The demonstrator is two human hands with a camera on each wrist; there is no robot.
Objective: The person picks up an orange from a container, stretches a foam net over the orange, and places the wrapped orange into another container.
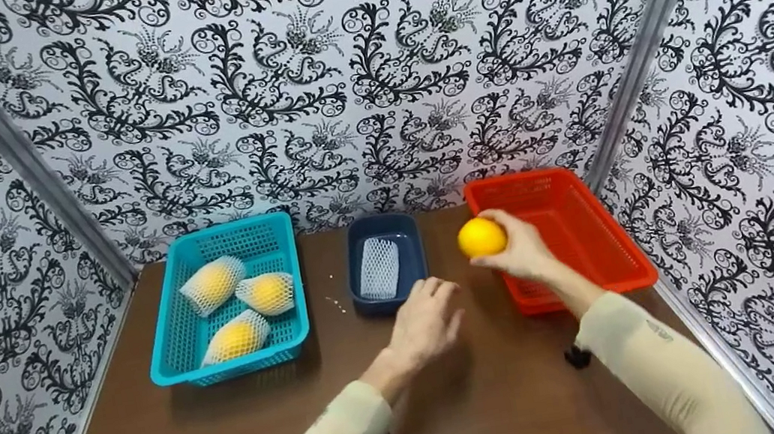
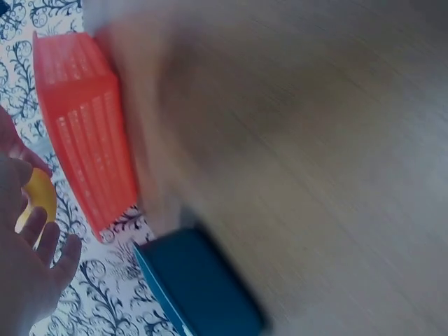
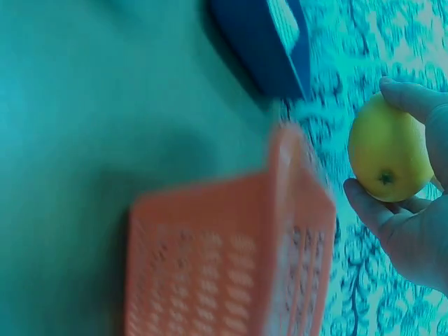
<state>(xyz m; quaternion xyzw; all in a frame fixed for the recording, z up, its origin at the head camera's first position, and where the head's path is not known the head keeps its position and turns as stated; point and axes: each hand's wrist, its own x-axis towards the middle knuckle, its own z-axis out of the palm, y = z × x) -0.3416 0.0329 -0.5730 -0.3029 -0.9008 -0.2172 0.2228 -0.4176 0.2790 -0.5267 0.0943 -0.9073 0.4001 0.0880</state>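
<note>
My right hand (image 1: 520,247) grips a round yellow orange (image 1: 481,237) between thumb and fingers, held up over the left rim of the red basket (image 1: 569,221). In the right wrist view, the star-shaped stem mark shows on the orange (image 3: 389,147). My left hand (image 1: 426,321) holds nothing; its fingers are loosely bent near the front right corner of the small navy tray (image 1: 410,244). A white foam net sleeve (image 1: 380,269) lies flat in that tray. The left wrist view catches the left hand (image 2: 42,266) overlapping part of the orange.
At the left stands a teal basket (image 1: 170,346) with three yellow fruits in foam nets, one of them a netted fruit (image 1: 213,284). Small white scraps (image 1: 339,305) lie on the brown table (image 1: 251,433). Patterned walls (image 1: 353,85) enclose the back and sides.
</note>
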